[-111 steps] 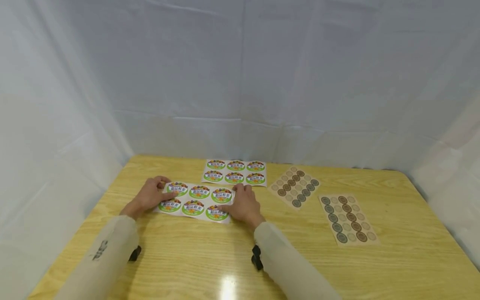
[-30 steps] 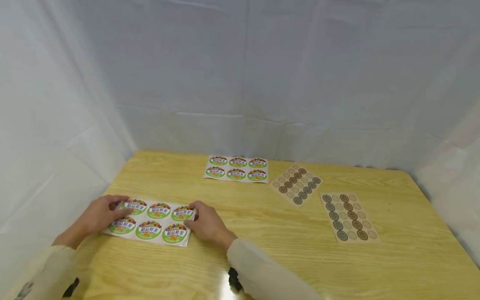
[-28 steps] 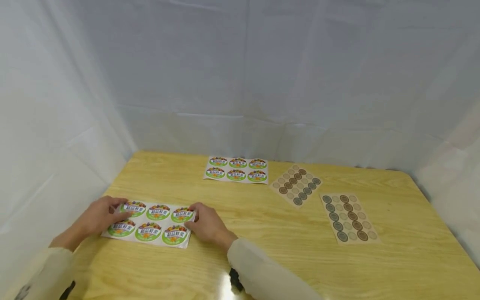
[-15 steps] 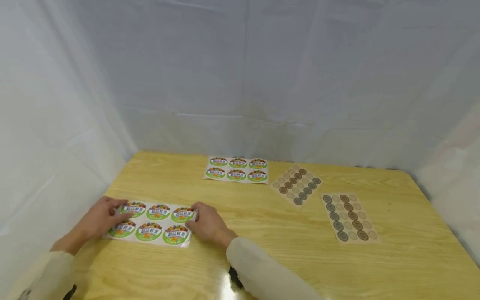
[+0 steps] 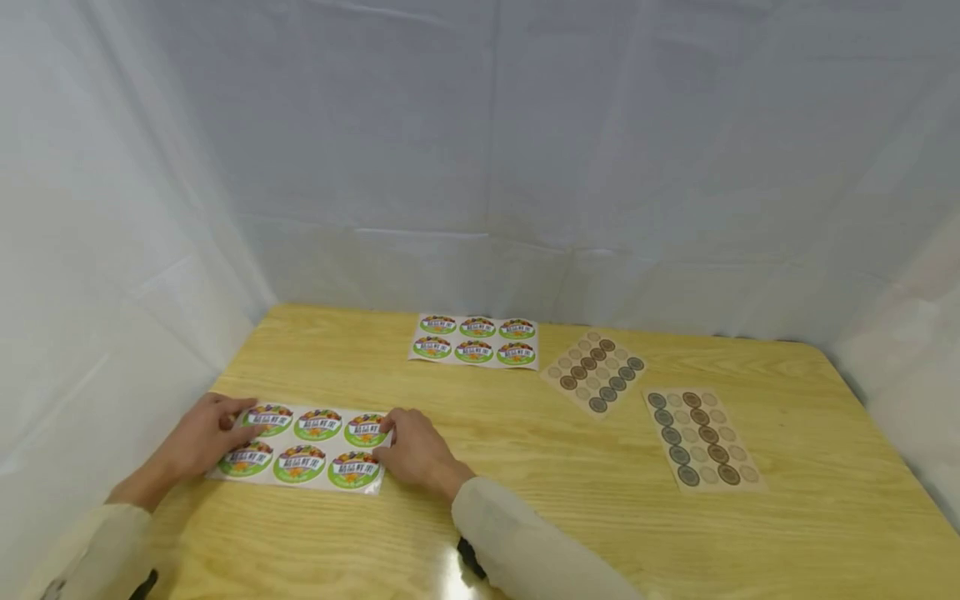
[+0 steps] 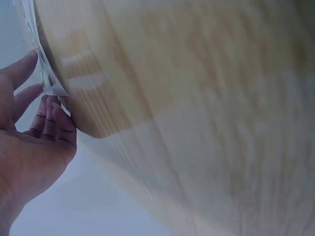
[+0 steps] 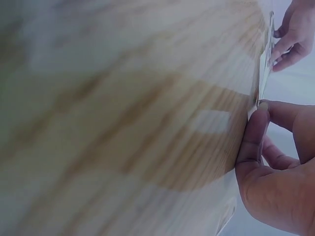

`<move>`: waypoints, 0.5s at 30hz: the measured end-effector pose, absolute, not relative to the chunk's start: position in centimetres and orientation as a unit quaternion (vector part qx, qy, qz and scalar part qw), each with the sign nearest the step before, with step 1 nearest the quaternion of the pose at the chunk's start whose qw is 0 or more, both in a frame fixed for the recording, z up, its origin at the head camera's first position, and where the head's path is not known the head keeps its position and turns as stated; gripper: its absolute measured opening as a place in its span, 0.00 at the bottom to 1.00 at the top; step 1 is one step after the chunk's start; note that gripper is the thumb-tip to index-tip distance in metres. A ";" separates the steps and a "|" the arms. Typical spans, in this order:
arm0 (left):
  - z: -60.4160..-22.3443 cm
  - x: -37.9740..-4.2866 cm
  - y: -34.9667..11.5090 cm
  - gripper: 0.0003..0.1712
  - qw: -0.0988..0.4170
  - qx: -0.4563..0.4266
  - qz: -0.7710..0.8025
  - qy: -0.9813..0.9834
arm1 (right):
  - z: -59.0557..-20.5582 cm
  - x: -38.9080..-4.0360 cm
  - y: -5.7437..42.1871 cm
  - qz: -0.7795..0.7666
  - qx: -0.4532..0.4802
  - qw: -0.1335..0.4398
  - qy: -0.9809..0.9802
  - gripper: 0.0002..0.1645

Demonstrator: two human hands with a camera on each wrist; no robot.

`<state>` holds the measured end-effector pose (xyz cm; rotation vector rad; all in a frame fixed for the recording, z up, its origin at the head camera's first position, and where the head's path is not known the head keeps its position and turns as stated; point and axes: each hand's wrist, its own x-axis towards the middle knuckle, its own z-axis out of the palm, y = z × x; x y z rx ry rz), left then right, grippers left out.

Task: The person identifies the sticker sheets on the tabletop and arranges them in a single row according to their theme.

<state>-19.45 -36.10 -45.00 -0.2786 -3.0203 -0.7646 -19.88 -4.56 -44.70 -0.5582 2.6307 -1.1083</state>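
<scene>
A white sheet of round fruit stickers [image 5: 308,442], green with a coloured fruit print, lies at the left of the table. My left hand [image 5: 198,437] grips its left end, the thumb over the stickers; in the left wrist view the sheet's corner [image 6: 55,89] sits at the fingertips, with the other fingers curled by the table edge. At the right end my right hand [image 5: 418,450] pinches the edge between thumb and forefinger. The right wrist view shows this pinch at the sheet's rim [image 7: 265,73], with the left hand [image 7: 295,37] beyond.
A matching fruit sticker sheet [image 5: 474,341] lies at the back of the wooden table [image 5: 600,525]. To its right are a tilted sheet of small brown and grey round stickers [image 5: 592,372] and a similar sheet [image 5: 705,439]. White sheeting [image 5: 525,150] hangs behind and at the sides.
Since the oldest frame, both hands have carried the fruit sticker sheet left and towards the front, away from the back sheet. Over the last second hands and sheet have hardly moved.
</scene>
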 end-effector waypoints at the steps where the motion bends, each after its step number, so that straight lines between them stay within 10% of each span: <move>1: -45.0 -19.4 -36.1 0.33 0.008 -0.087 -0.245 -0.966 | -44.7 -19.8 -4.6 -0.376 -0.192 0.115 0.899 0.14; 15: -44.7 -19.5 -35.7 0.34 0.011 -0.084 -0.245 -0.966 | -43.3 -19.2 -4.7 -0.331 -0.185 0.145 0.914 0.18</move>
